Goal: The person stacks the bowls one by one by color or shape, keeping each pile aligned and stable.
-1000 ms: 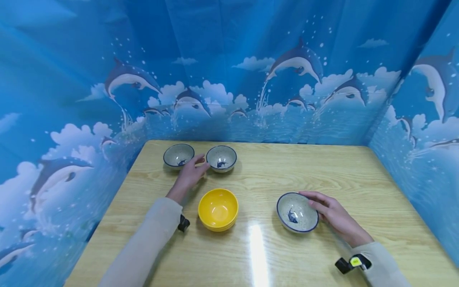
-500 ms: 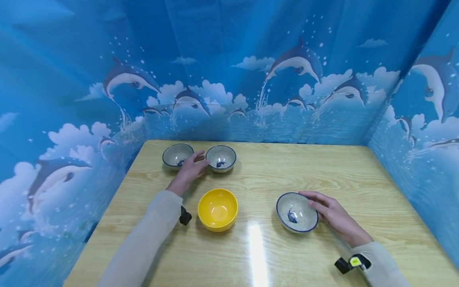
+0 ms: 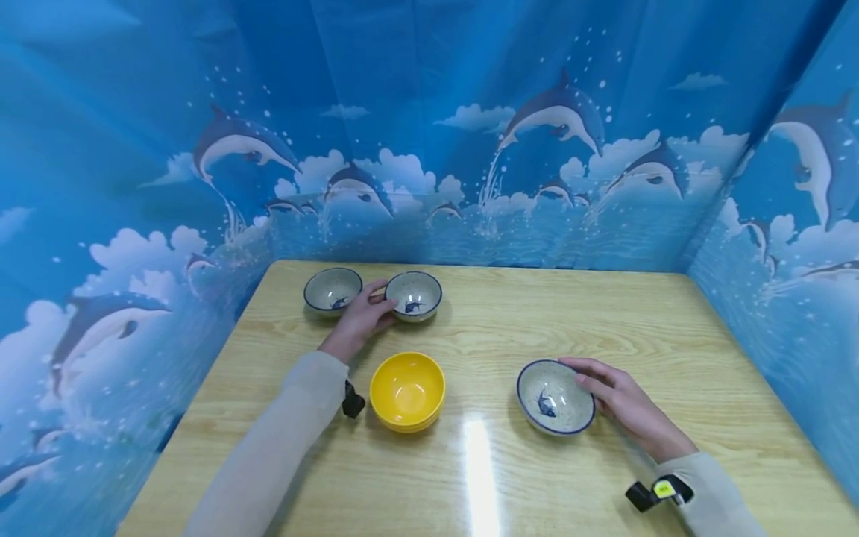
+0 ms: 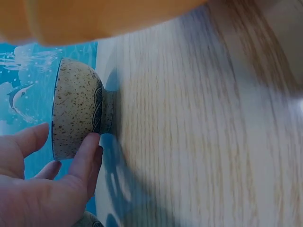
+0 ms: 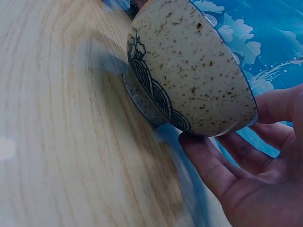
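Note:
In the head view my left hand [image 3: 363, 317] reaches between two speckled grey bowls with blue rims and a blue fish inside. Its fingertips touch the lower side of the nearer-right bowl [image 3: 414, 296], also seen from the side in the left wrist view [image 4: 75, 109]. The thumb is beside that rim, apart from it. The other grey bowl [image 3: 332, 291] stands to the left of the hand. At right, my right hand [image 3: 624, 403] holds a third matching bowl [image 3: 555, 399] by its side, thumb at the rim and fingers beneath. Whether this bowl's foot meets the table cannot be told.
Yellow bowls [image 3: 408, 394], nested in a stack, stand on the wooden table [image 3: 510, 328] near my left forearm. A blue dolphin-printed curtain [image 3: 429, 149] closes off the back and both sides. Each wrist carries a small black camera.
My left hand shifts slightly right, and its fingers come up against the back middle bowl. The right hand and its bowl stay put.

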The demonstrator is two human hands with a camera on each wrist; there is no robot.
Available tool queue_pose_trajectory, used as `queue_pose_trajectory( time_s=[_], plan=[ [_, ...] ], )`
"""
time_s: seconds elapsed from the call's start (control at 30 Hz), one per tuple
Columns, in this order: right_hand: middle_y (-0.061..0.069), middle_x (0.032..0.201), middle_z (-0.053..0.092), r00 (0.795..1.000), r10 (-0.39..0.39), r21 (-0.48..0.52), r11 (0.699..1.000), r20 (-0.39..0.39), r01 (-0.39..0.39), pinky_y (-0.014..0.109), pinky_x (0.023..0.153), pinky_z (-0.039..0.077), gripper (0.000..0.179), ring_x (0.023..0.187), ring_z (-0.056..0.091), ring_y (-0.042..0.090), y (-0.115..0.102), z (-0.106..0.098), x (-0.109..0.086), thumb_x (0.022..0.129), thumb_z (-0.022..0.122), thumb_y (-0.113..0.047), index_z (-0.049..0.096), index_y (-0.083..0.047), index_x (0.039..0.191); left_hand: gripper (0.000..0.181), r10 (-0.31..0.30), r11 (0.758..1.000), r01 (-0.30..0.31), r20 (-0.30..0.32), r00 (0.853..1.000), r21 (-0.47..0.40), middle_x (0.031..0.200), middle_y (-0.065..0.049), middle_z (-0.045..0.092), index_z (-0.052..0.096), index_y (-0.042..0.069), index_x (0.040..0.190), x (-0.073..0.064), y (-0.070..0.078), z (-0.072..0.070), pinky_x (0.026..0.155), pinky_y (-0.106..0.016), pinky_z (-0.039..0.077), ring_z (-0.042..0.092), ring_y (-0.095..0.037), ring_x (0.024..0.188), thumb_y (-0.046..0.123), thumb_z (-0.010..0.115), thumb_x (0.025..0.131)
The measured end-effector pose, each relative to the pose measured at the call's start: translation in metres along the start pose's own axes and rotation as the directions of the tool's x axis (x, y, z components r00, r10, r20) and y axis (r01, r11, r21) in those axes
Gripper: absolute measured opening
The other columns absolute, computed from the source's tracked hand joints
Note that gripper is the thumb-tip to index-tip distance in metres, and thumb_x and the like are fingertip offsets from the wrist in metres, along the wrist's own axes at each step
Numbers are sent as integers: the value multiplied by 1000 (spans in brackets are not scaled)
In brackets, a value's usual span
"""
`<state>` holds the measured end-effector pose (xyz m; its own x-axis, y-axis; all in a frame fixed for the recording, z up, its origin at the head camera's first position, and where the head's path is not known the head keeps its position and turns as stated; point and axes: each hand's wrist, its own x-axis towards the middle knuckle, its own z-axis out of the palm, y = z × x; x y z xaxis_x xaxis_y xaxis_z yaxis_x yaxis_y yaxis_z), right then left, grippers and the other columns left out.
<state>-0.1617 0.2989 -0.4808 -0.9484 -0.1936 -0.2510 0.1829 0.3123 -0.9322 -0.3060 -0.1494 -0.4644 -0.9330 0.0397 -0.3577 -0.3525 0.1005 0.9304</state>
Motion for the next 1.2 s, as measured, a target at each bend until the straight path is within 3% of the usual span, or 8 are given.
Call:
queue_pose_trajectory(
  time_s=[0.1,0.3,0.43,0.9,1.2],
  plan=[
    [15,170,42,1000,3,-2,1000,0,-3,20,96,55,54,126,56,-4,0,0,0,114,58,-36,51,-12,162,66,-23,998,22,-11,1000,-61,172,-17,41,36,27,171,0,-1,0,116,-43,57,61,-35,143,16,64,111],
    [16,170,42,1000,0,10,1000,1,0,19,98,55,55,126,56,-5,0,0,0,114,57,-37,51,-12,162,64,-37,984,40,23,999,-175,168,-20,44,33,25,172,-1,-4,3,109,-43,61,61,-37,141,15,58,114],
    [15,171,42,1000,-4,29,1000,10,4,18,100,55,56,127,56,-8,0,0,0,114,57,-37,50,-10,163,63,-35,977,38,17,999,-209,167,-20,46,34,23,171,0,-6,6,108,-44,62,60,-36,142,14,57,114],
    [17,173,38,1000,8,49,999,24,-9,17,101,55,55,126,55,-11,0,2,1,114,57,-36,49,-11,164,59,-54,976,36,-78,995,-217,162,-22,53,47,19,165,2,-6,7,100,-43,66,66,-37,136,10,60,108],
    [18,172,40,1000,8,57,998,22,-9,18,101,56,56,126,57,-9,0,2,1,114,57,-36,49,-11,164,58,-58,989,46,-79,995,-143,155,-22,59,49,19,164,-2,-6,-2,96,-39,67,70,-31,121,11,60,107]
  ],
)
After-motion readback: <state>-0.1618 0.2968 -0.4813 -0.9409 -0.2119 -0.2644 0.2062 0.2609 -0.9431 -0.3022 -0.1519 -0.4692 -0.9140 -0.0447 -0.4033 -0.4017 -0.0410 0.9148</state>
